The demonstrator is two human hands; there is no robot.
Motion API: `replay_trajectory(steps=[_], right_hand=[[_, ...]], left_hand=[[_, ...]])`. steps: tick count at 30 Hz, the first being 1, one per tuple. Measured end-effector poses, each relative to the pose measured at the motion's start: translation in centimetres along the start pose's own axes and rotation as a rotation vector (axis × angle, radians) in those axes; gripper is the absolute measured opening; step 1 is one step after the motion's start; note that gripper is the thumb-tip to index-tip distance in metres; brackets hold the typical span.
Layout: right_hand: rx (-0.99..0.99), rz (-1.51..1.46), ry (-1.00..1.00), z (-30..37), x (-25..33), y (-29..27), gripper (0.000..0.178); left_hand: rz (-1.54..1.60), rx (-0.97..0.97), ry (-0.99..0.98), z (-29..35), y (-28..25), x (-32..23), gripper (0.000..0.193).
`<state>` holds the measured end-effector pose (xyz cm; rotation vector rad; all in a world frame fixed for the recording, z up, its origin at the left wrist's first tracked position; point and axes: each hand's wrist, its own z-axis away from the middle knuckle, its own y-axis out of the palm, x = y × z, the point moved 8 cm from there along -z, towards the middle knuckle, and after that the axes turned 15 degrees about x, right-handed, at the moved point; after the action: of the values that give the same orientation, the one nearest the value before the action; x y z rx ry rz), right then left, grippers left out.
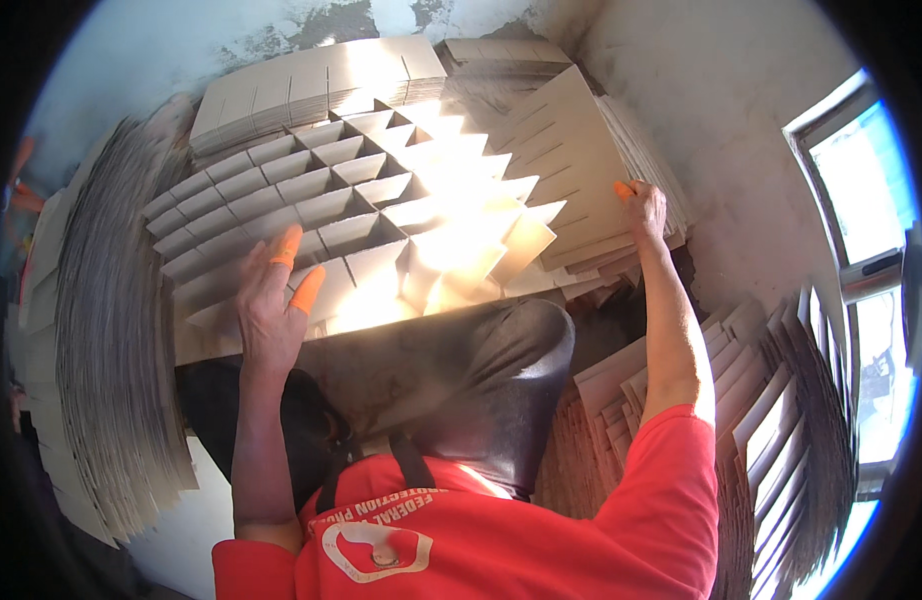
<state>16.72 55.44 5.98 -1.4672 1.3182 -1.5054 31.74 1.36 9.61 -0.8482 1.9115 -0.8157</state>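
Nearest is one red shirt (541,535), worn with one pair of dark trousers (511,380), both legs showing. To the lower right stands a fanned bank of cardboard sheets (781,440), too many and too overlapped to count.

Ahead of the lap, the left hand (269,330) is raised at the near left part of one cardboard divider (361,170). Its fingers are spread, gripping nothing; whether they touch the divider I cannot tell. Two orange finger covers (306,290) show on it. The divider lies in front of the person, its crossed strips forming many cells, the right part washed out by sunlight.

Farther right, the right hand (645,212), with one orange cover visible, is curled at the edge of one pile of slotted sheets (571,150); I cannot tell whether it grasps one.

One tall stack (116,330) stands at left. Beyond the divider sit two more stacks (316,85), against the wall.
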Motion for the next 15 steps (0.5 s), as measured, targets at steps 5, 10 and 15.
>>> replay_trajectory(steps=[5,10,15], right_hand=[[-0.275,-0.255,-0.115,2.3,4.4,-6.4,0.026],[-0.452,-0.373,-0.561,7.5,18.7,-15.0,0.036],[0.059,-0.634,-0.619,10.2,29.6,-13.6,0.049]], left_hand=[[0.071,-0.105,-0.065,1.9,-2.3,1.4,0.045],[-0.036,-0.036,-0.095,3.0,-2.4,3.1,0.049],[-0.053,0.007,0.017,3.2,-0.7,3.9,0.041]])
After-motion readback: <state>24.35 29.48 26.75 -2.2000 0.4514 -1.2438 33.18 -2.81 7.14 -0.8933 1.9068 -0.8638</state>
